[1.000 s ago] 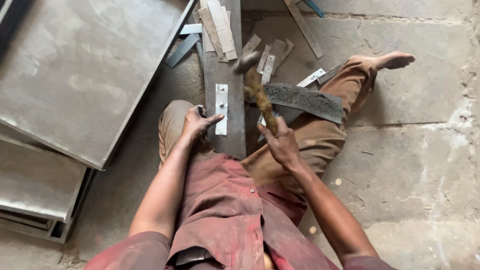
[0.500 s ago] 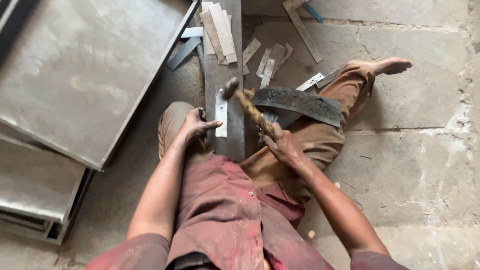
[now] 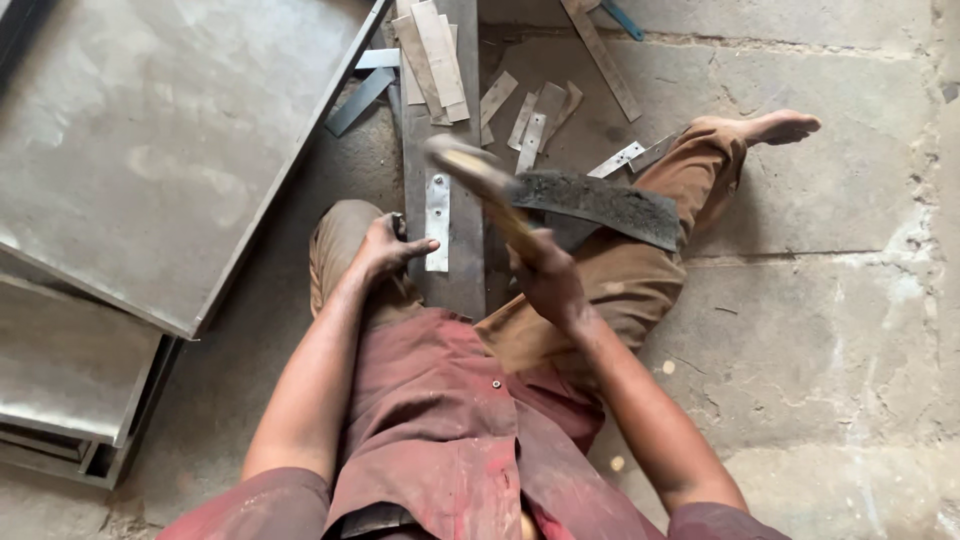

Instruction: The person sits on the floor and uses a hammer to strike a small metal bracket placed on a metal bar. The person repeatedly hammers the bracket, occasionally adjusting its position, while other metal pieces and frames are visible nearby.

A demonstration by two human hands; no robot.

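Note:
I sit on a concrete floor with a long dark steel bar (image 3: 462, 280) between my legs. A small shiny metal strip with holes (image 3: 437, 207) lies on the bar. My left hand (image 3: 385, 245) rests at the bar's left edge, fingertips on the strip's lower end. My right hand (image 3: 545, 275) grips the wooden handle of a hammer (image 3: 478, 178); its blurred head is above the bar, just right of the strip. A dark rough metal slab (image 3: 600, 203) lies over my right leg.
Large grey sheet-metal panels (image 3: 140, 150) are stacked at the left. Several loose metal strips (image 3: 430, 50) lie at the far end of the bar and on the floor beyond it. Bare concrete floor (image 3: 820, 300) lies to the right, past my bare foot (image 3: 775, 127).
The hammer came down from its raised position toward the strip, then has shifted again and blurs above the bar. My left hand stayed on the strip.

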